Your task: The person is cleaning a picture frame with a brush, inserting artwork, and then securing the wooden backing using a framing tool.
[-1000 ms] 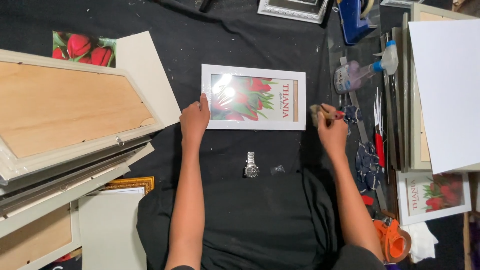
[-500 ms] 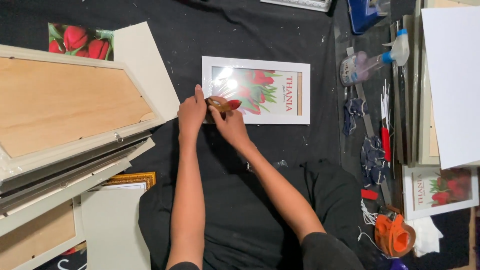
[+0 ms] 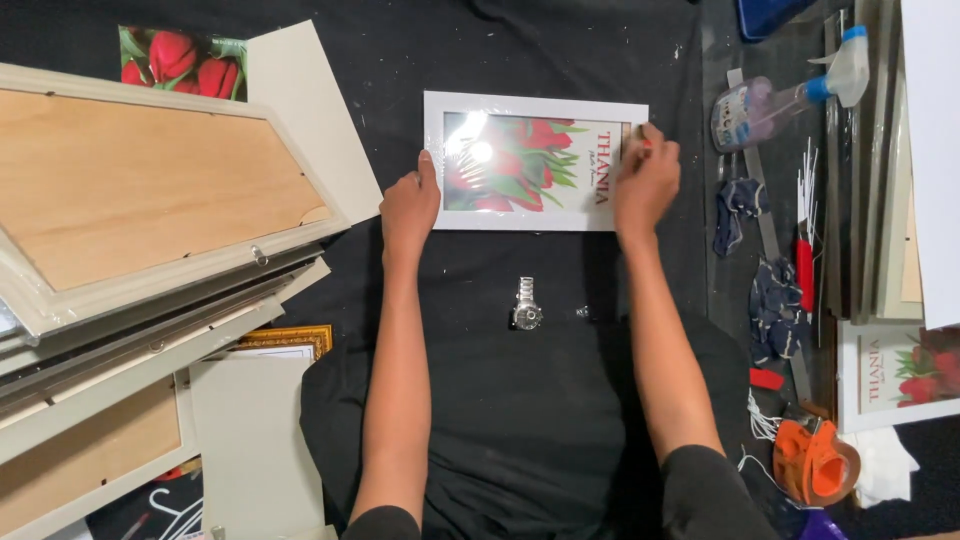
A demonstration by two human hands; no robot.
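A white picture frame (image 3: 535, 104) with a red tulip print lies flat on the black cloth in the head view. My left hand (image 3: 410, 205) rests against its left edge, fingers together, holding it still. At the frame's right edge my right hand (image 3: 645, 185) is closed around a small tool (image 3: 646, 145), of which only a red tip shows. A silver wristwatch (image 3: 527, 305) lies on the cloth just below the frame, between my forearms.
A stack of large wood-backed frames (image 3: 150, 180) fills the left side. On the right are a spray bottle (image 3: 770, 100), a red-handled tool (image 3: 805, 270), dark rags (image 3: 775, 295), an orange tape dispenser (image 3: 815, 462) and a second tulip print (image 3: 900, 375).
My right hand went from the frame's right edge across to the left edge beside my left hand, then came back to the right edge. My left hand stayed in place.
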